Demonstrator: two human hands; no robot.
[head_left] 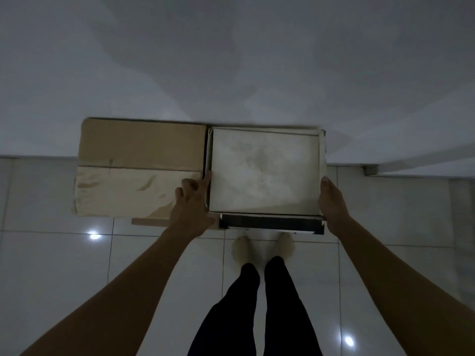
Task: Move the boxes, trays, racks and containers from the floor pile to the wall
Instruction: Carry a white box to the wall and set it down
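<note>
A white box (264,173) is gripped at the wall (231,60) by curled fingers (205,179) of left hand (191,201) and right hand (331,201). Beside the left fingers, a cardboard box (141,163) is already placed. The pile cannot be seen.

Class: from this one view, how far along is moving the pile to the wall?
Done: a cardboard box sits against the wall. In hand: the left hand and right hand hold the white box by its sides, right beside the cardboard one. Left: letting go; how much waits elsewhere cannot be told.
</note>
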